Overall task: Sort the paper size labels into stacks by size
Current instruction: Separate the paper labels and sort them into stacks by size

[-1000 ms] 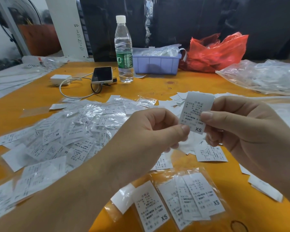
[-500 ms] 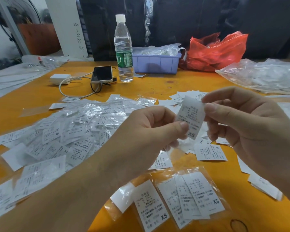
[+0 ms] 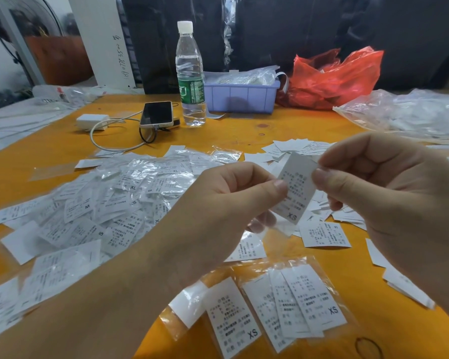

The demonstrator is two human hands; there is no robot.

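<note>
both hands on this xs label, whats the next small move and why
Probably lower the held label onto the XS labels near the table's front edge. It reads XS, like those, and the left hand and right hand both pinch it above the table, so it belongs there.

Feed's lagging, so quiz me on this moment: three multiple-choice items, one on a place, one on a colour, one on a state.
1. Where is the phone?
A. left of the bottle
B. in the tray
C. under the red bag

2. The tray's colour?
A. green
B. lilac
C. black

3. The XS label is:
A. flat on the table
B. pinched by both hands
C. bagged

Answers:
1 A, it lies beside the bottle's left.
2 B, lilac walls.
3 B, the left hand and right hand pinch its edges.
</note>
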